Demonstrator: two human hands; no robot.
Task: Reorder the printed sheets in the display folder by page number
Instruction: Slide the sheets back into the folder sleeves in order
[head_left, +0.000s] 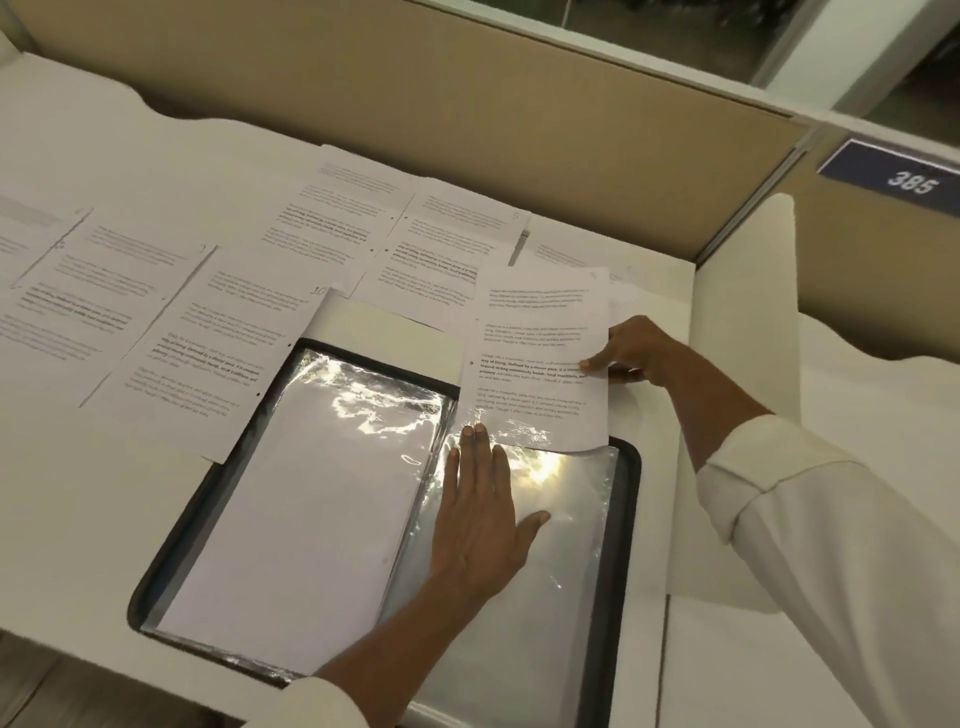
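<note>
Printed white sheet (540, 358) is pinched at three o'clock by right hand (641, 353), glossy clear sleeve (563, 551) pressed by flat left hand (480, 514).

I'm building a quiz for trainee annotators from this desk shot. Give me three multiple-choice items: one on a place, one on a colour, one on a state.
1. Where does the left hand rest?
A) on a keyboard
B) on the folder's right-hand sleeve
C) on a mug

2. What colour is the plate reading 385?
A) red
B) green
C) dark blue

3. What is the right hand doing?
A) pinching a printed sheet
B) hanging idle
C) gripping a pen

Answers:
1 B, its palm lies flat on the shiny plastic.
2 C, pale digits on dark blue.
3 A, its thumb lies on the sheet's right edge.
</note>
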